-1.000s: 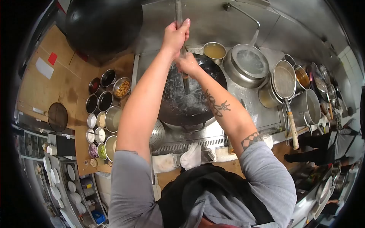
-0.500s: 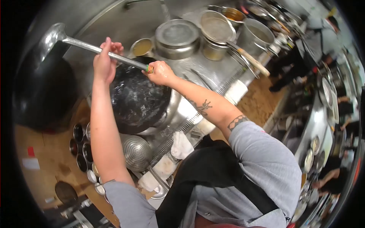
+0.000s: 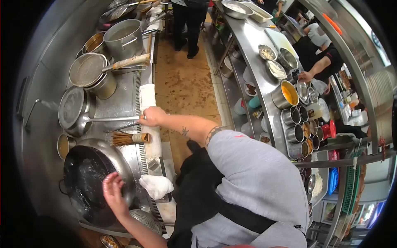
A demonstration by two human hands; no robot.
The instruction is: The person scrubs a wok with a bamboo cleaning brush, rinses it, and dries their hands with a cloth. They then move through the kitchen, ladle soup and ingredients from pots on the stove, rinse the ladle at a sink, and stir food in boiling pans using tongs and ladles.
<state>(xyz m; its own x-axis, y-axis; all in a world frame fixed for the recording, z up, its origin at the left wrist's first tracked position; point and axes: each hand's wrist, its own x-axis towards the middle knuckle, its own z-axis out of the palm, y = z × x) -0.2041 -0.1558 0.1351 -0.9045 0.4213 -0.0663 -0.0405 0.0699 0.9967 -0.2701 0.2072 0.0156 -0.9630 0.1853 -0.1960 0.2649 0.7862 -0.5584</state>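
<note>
Closest to me, the person's left hand [image 3: 113,190] hangs over the side of a black wok [image 3: 87,177], fingers loosely bent and apart with nothing in them; I can't tell whether it touches the rim. A perforated strainer [image 3: 144,221] sits just beside that forearm, partly hidden by it, and a crumpled white cloth [image 3: 156,187] lies at the front edge of the steel counter [image 3: 121,95], between the wok and the person's dark apron [image 3: 198,169]. Farther along, the right hand [image 3: 153,116] has its fingers wrapped round the handle end of a long metal ladle [image 3: 113,119]. The ladle stretches crosswise over the counter, its bowl at the side of a wide steel pot [image 3: 89,105], though I can't say if they touch. A bundled bamboo brush [image 3: 130,138] takes up the space between ladle and wok, and a small pot of cloudy liquid [image 3: 65,146] stands near the wok, by the wall. Past the wide pot, a mesh sieve [image 3: 87,68] rests on another pot [image 3: 104,87], its handle jutting toward the counter's edge. Across the stained floor [image 3: 186,78], a second counter [image 3: 254,39] carries a pot of orange liquid [image 3: 289,93], where another person's hand [image 3: 305,77] is among the bowls.
</note>
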